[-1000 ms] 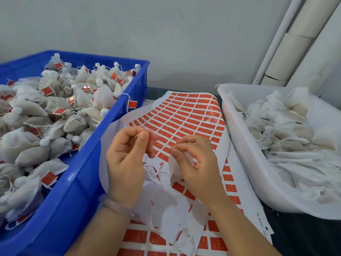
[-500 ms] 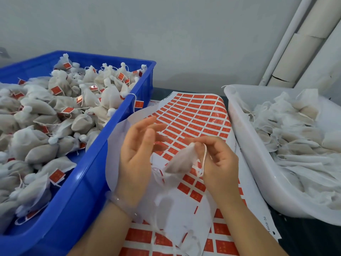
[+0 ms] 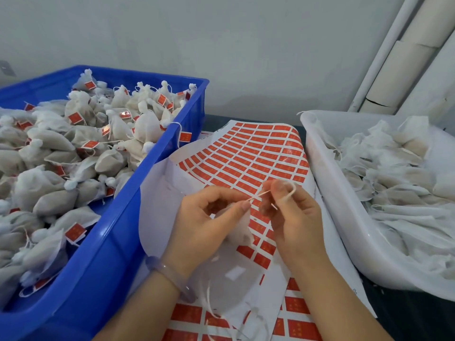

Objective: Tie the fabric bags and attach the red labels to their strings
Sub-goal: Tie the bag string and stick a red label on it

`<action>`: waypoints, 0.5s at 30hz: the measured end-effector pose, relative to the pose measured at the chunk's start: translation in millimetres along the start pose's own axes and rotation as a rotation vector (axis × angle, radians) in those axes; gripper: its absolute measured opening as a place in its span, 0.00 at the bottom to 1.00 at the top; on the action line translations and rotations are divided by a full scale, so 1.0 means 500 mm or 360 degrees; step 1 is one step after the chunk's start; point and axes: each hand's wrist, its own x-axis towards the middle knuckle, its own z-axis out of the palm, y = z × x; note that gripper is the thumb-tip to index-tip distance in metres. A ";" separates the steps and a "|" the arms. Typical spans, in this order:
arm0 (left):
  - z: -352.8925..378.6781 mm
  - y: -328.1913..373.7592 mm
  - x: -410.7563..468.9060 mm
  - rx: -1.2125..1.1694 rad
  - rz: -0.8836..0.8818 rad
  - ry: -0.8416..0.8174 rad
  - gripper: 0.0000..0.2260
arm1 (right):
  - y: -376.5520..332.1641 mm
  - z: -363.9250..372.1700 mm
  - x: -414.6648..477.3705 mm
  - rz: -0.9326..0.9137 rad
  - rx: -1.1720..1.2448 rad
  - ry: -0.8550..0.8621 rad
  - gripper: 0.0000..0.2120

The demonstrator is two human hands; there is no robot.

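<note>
Two hands work one fabric bag (image 3: 240, 223) over the sheet of red labels (image 3: 256, 153) on the dark worktop (image 3: 406, 313): my left hand (image 3: 206, 222) pinches its string (image 3: 258, 195), my right hand (image 3: 293, 215) loops it round a finger. The labels' print is too small to read. Grey wall (image 3: 221, 45) behind; blue crate (image 3: 98, 254) of tagged bags left, white tub (image 3: 344, 217) right.

Crate (image 3: 103, 254) of tied bags (image 3: 56, 168) to my left; tub (image 3: 344, 217) of untied bags (image 3: 398, 173) to my right. Label sheets (image 3: 258, 153) lie between them on the table, curling up at the far end. My hands work over the sheets, near side.
</note>
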 end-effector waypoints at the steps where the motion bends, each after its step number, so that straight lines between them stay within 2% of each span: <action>1: -0.001 -0.001 -0.002 0.0016 -0.0018 -0.0009 0.09 | -0.001 -0.006 0.002 0.0041 0.0052 0.0015 0.14; 5: 0.003 -0.009 -0.003 0.0238 0.0039 -0.0123 0.07 | -0.003 -0.016 0.004 0.0069 0.0065 0.0051 0.14; 7: 0.001 -0.015 0.001 0.0341 0.0143 -0.0087 0.04 | -0.001 -0.016 0.006 0.0060 0.0034 0.0043 0.14; 9: -0.004 -0.017 -0.002 0.0323 0.0207 -0.0043 0.03 | 0.000 -0.017 0.007 0.0061 0.0048 0.0029 0.14; 11: -0.005 -0.019 -0.011 0.0316 0.0252 -0.0115 0.04 | -0.002 -0.023 0.011 0.0100 0.0231 0.0030 0.14; 13: 0.003 -0.018 -0.019 0.0268 0.0196 -0.0174 0.08 | -0.004 -0.029 0.011 0.0094 0.0316 -0.0007 0.14; 15: 0.009 -0.013 -0.015 0.0118 0.0080 -0.0110 0.10 | -0.004 -0.032 0.010 0.0049 0.0278 -0.0091 0.14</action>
